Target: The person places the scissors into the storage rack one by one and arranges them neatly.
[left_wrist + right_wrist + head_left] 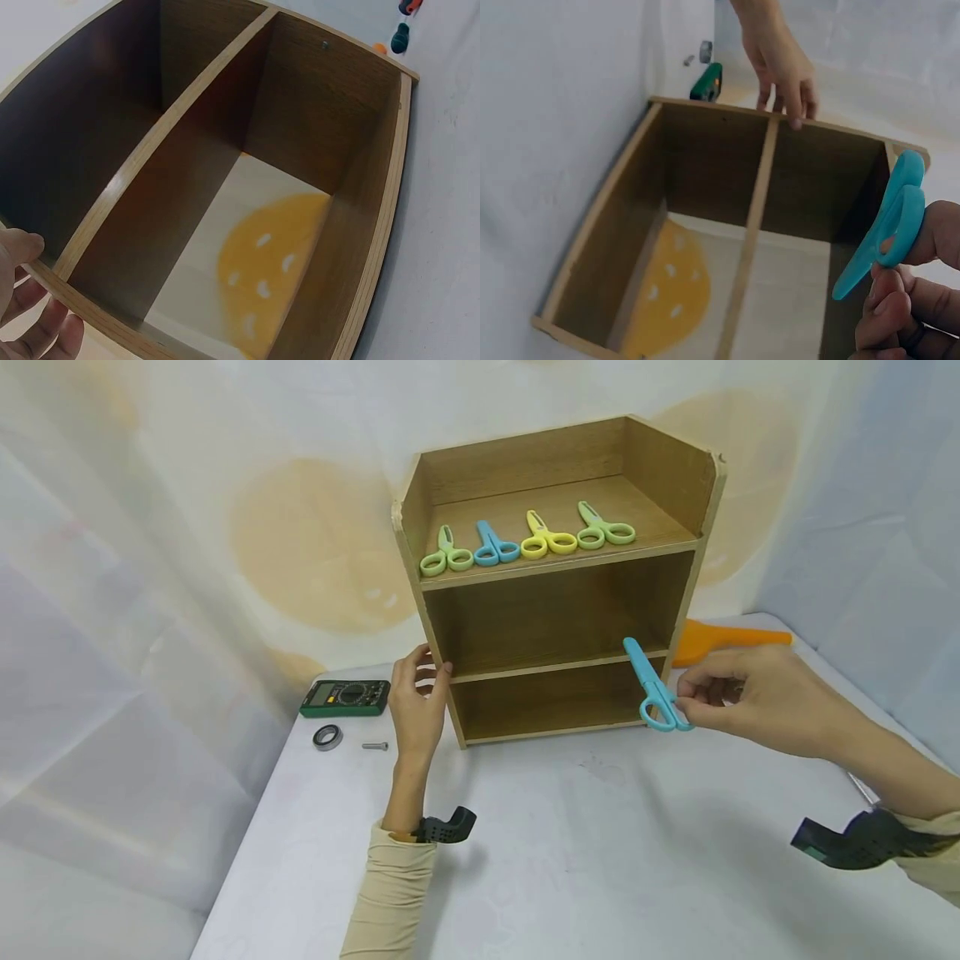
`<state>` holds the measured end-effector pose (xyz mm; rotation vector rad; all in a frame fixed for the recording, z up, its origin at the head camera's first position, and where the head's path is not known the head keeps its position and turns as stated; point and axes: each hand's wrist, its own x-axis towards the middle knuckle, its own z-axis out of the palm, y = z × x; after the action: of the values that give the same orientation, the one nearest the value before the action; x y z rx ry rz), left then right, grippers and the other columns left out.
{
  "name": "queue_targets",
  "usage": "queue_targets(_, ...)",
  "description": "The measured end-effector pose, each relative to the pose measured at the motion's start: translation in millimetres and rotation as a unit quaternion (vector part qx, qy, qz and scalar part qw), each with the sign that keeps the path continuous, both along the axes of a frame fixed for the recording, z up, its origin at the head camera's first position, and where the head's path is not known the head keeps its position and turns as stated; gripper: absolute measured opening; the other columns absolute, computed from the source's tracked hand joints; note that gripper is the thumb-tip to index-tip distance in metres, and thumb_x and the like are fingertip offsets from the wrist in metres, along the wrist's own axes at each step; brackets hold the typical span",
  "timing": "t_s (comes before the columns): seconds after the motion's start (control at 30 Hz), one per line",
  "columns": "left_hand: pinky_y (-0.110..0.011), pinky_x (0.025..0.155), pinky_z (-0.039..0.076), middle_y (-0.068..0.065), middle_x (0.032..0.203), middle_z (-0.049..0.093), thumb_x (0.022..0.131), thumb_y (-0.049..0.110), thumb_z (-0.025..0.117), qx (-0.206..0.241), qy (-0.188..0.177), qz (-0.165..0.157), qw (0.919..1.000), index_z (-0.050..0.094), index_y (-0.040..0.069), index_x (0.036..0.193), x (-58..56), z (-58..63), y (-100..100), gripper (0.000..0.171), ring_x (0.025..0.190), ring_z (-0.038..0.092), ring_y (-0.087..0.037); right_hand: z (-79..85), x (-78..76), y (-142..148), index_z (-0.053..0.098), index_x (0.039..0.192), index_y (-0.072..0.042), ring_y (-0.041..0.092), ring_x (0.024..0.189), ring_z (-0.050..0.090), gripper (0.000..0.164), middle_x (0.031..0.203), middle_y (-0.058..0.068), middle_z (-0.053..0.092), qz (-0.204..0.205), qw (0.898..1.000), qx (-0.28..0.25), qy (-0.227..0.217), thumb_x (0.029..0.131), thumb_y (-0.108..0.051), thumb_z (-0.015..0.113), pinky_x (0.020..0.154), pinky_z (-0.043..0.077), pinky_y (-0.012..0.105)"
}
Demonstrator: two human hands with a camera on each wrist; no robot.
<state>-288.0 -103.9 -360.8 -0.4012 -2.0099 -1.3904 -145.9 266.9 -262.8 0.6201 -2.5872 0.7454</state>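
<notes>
My right hand (757, 693) pinches a pair of light blue scissors (651, 689) by a finger loop, blades pointing up and left, in front of the right side of a wooden shelf (570, 670). In the right wrist view the scissors (889, 221) hang between thumb and fingers. My left hand (420, 702) grips the shelf's left side panel, thumb at the front edge near the middle board. On the top board lie green scissors (446, 553), blue scissors (495, 545), yellow scissors (547, 537) and another green pair (603, 528), in a row.
Left of the shelf lie a green multimeter (345, 697), a bearing ring (327, 737) and a small bolt (375, 746). An orange object (723, 639) sits behind the shelf's right side. The white table (555, 860) stretches in front; a patterned cloth hangs behind.
</notes>
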Motion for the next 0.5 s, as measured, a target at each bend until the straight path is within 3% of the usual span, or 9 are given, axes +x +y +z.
queue_targets(0.3, -0.043, 0.079, 0.055, -0.010, 0.118, 0.057, 0.097, 0.023, 0.067, -0.001, -0.004, 0.007, 1.0000, 0.057, 0.006, 0.136, -0.2, 0.6, 0, 0.044, 0.100, 0.063, -0.022, 32.2, 0.6, 10, 0.072, 0.080, -0.022, 0.009, 0.067, 0.054, 0.019, 0.070, -0.007, 0.062, -0.061, 0.997, -0.035, -0.025, 0.078, -0.008, 0.084, 0.055, 0.039, 0.019)
queue_targets(0.5, -0.040, 0.078, 0.056, -0.009, 0.117, 0.058, 0.097, 0.022, 0.067, 0.000, -0.004, 0.008, 1.0000, 0.058, 0.006, 0.135, -0.1, 0.2, 1, 0.042, 0.100, 0.064, -0.022, 52.7, -5.5, 16, 0.073, 0.084, -0.022, 0.009, 0.065, 0.055, 0.012, 0.072, -0.005, 0.066, -0.083, 0.996, -0.025, -0.019, 0.083, -0.014, 0.082, 0.056, 0.038, 0.019)
